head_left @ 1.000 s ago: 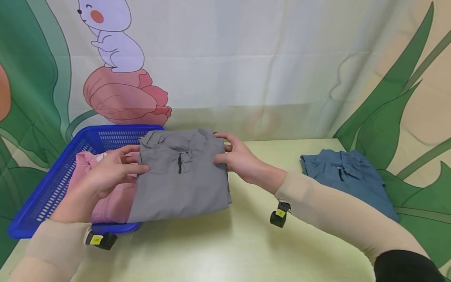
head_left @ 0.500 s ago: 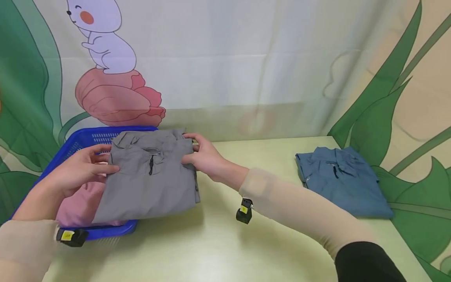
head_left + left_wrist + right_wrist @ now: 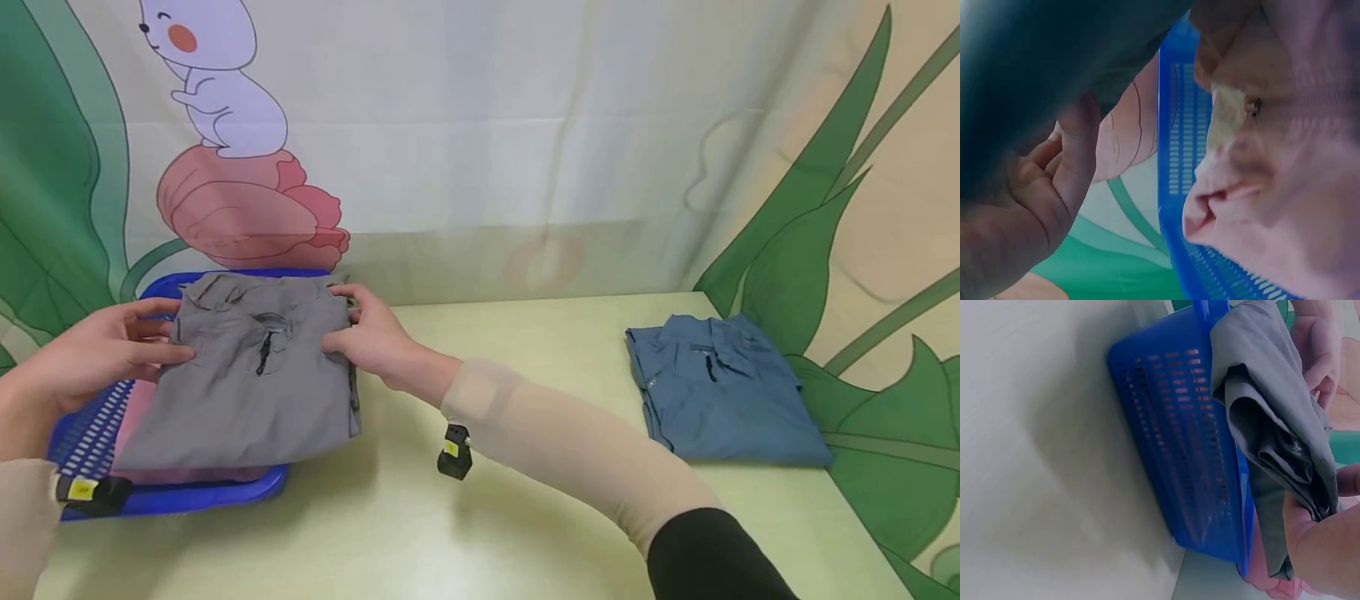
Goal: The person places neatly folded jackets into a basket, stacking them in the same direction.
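A folded grey shirt (image 3: 240,400) with a short black zip at its neck is held flat over the blue basket (image 3: 202,498). My left hand (image 3: 101,354) grips its left edge, thumb on top and fingers beneath. At the opposite edge my right hand (image 3: 375,337) pinches the folded layers, which show bunched in the right wrist view between thumb and fingers (image 3: 1349,480). Under the shirt, pink folded clothing (image 3: 1272,206) lies in the basket, mostly covered in the head view. The left wrist view shows the pink cloth below the raised shirt.
A folded blue shirt (image 3: 727,392) with a black zip lies at the right of the pale yellow-green table (image 3: 525,500). Behind the table hangs a printed curtain (image 3: 480,125) with a white animal, a pink flower and green leaves. A small black camera (image 3: 454,452) hangs at the right wrist.
Both hands have carried the grey shirt leftward, from the basket's right side to over it. The shirt now covers most of the pink clothing. The head view has also shifted slightly.
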The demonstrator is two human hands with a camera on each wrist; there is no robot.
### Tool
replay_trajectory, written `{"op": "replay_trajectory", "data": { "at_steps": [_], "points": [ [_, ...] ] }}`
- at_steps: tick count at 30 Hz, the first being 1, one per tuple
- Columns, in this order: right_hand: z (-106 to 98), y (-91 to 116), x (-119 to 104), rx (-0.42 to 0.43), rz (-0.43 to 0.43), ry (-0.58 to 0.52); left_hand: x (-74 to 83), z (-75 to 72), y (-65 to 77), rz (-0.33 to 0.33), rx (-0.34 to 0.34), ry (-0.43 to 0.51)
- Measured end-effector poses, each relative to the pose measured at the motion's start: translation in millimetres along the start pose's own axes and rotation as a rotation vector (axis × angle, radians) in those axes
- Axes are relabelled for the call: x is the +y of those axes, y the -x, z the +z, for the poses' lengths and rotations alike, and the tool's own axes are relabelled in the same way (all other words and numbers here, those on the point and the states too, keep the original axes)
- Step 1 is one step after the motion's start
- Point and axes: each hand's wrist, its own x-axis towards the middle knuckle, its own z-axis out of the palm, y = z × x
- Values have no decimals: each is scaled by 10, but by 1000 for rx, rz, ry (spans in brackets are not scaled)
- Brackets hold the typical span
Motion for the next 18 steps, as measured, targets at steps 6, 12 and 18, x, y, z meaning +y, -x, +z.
{"op": "replay_trajectory", "data": {
  "at_steps": [6,12,18],
  "points": [
    [242,-64,23,18,0,8,-160,-153,11,-21,36,-108],
    [410,-155,38,32,-8,5,-425,-278,23,-81,101,-168],
    [542,-252,98,31,1,-48,-551,-346,20,-115,128,-184]
  ]
}}
